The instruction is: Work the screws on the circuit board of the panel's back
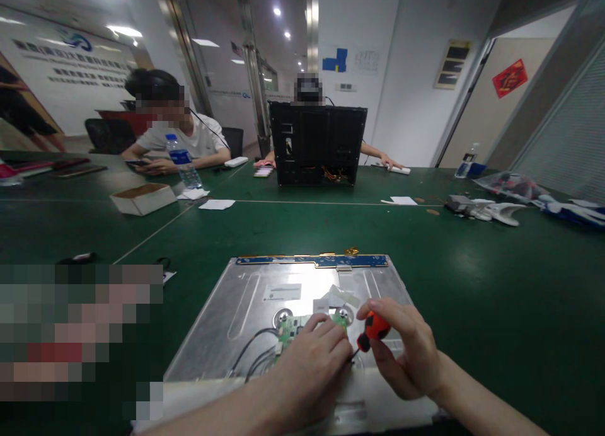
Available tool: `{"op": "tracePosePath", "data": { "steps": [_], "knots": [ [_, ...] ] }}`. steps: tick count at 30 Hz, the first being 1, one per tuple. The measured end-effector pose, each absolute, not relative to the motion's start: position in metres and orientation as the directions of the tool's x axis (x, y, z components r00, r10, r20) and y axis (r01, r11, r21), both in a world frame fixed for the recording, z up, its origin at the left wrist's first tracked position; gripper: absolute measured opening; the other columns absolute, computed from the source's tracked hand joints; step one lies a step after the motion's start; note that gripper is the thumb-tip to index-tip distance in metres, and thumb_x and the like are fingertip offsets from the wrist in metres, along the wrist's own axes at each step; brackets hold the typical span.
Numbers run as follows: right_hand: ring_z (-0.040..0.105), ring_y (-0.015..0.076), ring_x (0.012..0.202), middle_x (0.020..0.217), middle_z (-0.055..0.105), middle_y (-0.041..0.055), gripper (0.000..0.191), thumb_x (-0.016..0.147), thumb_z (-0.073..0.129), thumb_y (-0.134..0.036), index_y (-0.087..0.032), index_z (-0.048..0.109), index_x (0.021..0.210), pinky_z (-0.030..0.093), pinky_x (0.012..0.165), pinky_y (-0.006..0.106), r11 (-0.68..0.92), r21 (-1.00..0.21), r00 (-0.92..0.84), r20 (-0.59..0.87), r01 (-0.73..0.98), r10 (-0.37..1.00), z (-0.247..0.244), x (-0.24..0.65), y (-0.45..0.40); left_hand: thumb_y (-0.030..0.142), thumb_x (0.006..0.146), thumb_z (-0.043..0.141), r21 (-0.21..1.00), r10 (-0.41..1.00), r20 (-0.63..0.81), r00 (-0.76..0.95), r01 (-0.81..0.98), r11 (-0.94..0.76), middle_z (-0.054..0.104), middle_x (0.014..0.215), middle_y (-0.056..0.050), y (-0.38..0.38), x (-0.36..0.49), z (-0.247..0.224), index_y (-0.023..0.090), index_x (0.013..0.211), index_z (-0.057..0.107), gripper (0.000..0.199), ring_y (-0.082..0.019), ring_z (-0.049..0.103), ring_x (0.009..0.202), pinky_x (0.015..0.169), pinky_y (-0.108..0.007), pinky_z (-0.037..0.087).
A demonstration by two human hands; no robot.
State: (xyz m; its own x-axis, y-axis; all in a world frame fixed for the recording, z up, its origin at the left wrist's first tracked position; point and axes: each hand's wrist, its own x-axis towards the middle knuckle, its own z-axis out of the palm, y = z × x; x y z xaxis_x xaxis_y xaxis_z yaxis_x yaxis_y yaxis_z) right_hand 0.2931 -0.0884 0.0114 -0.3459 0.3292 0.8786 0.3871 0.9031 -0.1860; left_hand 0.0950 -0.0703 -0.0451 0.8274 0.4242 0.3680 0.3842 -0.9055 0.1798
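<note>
A flat metal panel (246,297) lies on the table in front of me, with a blue circuit strip (302,260) along its far edge. My left hand (316,360) rests with curled fingers on a green circuit board (290,326) at the panel's middle; whatever its fingertips hold is hidden. Between thumb and fingers, my right hand (409,348) grips a red and black screwdriver (377,326). The thin shaft points down and left, its tip close beside my left fingers. Dark cables (250,351) curve off the board's left side.
Across the green table (472,285) stands a black open-backed panel (319,143) with a person behind it. Another person sits at the back left near a bottle (183,162) and a cardboard box (144,199). Gloves (486,210) lie at the right.
</note>
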Motion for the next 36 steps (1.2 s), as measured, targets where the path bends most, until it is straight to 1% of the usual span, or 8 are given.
{"op": "tracePosePath", "data": {
  "steps": [4,8,11,14,18,27,30,36],
  "knots": [
    [0.063,0.0175,0.057,0.072,0.065,0.0013,0.043,0.096,0.046,-0.013,-0.014,0.043,0.139,0.052,0.050,0.028,0.893,-0.155,-0.313,0.899,0.423,0.305,0.008,0.291,-0.088,0.013,0.087,0.056,0.181,0.420,0.401,0.814,0.379,-0.908,0.069,0.098,-0.006,-0.070,0.096,-0.047,0.019,0.100,0.058,0.014,-0.024,0.063,0.089,0.092,-0.042,0.043],
    [0.061,0.0153,0.050,0.068,0.063,-0.0026,0.038,0.100,0.051,-0.018,-0.017,0.042,0.136,0.050,0.048,0.026,0.882,-0.157,-0.278,0.912,0.444,0.302,0.008,0.290,-0.089,0.013,0.089,0.055,0.184,0.417,0.412,0.810,0.374,-0.909,0.069,0.098,-0.007,-0.069,0.096,-0.049,0.018,0.102,0.058,0.014,-0.024,0.063,0.090,0.091,-0.041,0.043],
    [0.063,0.0159,0.051,0.070,0.065,-0.0011,0.037,0.100,0.052,-0.021,-0.017,0.043,0.136,0.051,0.049,0.026,0.885,-0.169,-0.297,0.901,0.434,0.317,0.010,0.291,-0.089,0.013,0.090,0.053,0.196,0.424,0.407,0.809,0.376,-0.906,0.069,0.100,-0.007,-0.070,0.096,-0.047,0.019,0.106,0.057,0.017,-0.024,0.062,0.091,0.092,-0.041,0.043],
    [0.067,0.0182,0.059,0.076,0.068,0.0032,0.040,0.098,0.049,-0.020,-0.015,0.043,0.138,0.055,0.053,0.028,0.901,-0.196,-0.338,0.879,0.388,0.337,0.012,0.292,-0.089,0.013,0.090,0.051,0.198,0.428,0.389,0.816,0.380,-0.904,0.068,0.100,-0.007,-0.072,0.096,-0.042,0.018,0.110,0.057,0.021,-0.025,0.062,0.092,0.094,-0.042,0.043],
    [0.069,0.0197,0.068,0.082,0.070,0.0066,0.046,0.094,0.044,-0.012,-0.014,0.043,0.140,0.059,0.060,0.031,0.904,-0.225,-0.347,0.868,0.364,0.356,0.012,0.293,-0.089,0.012,0.091,0.051,0.193,0.443,0.363,0.820,0.399,-0.896,0.068,0.098,-0.007,-0.074,0.096,-0.038,0.018,0.102,0.058,0.014,-0.025,0.062,0.091,0.093,-0.043,0.044],
    [0.064,0.0171,0.059,0.075,0.066,0.0034,0.041,0.097,0.043,-0.013,-0.013,0.044,0.138,0.053,0.051,0.028,0.905,-0.179,-0.322,0.893,0.386,0.314,0.013,0.290,-0.088,0.012,0.088,0.051,0.205,0.428,0.382,0.819,0.377,-0.903,0.068,0.099,-0.007,-0.070,0.095,-0.045,0.019,0.103,0.057,0.017,-0.025,0.062,0.091,0.093,-0.043,0.044],
    [0.063,0.0170,0.057,0.074,0.066,0.0029,0.039,0.098,0.043,-0.015,-0.014,0.044,0.137,0.053,0.050,0.028,0.902,-0.180,-0.320,0.893,0.393,0.317,0.013,0.290,-0.088,0.013,0.088,0.053,0.202,0.424,0.382,0.821,0.373,-0.906,0.068,0.101,-0.007,-0.071,0.095,-0.044,0.019,0.105,0.056,0.018,-0.025,0.063,0.092,0.092,-0.043,0.044],
    [0.064,0.0178,0.058,0.074,0.068,0.0026,0.043,0.096,0.046,-0.014,-0.016,0.043,0.139,0.054,0.051,0.028,0.898,-0.201,-0.320,0.885,0.391,0.338,0.012,0.291,-0.089,0.011,0.087,0.054,0.207,0.422,0.387,0.820,0.369,-0.906,0.068,0.097,-0.006,-0.070,0.095,-0.043,0.019,0.101,0.055,0.017,-0.024,0.063,0.088,0.091,-0.042,0.043]
  ]
}}
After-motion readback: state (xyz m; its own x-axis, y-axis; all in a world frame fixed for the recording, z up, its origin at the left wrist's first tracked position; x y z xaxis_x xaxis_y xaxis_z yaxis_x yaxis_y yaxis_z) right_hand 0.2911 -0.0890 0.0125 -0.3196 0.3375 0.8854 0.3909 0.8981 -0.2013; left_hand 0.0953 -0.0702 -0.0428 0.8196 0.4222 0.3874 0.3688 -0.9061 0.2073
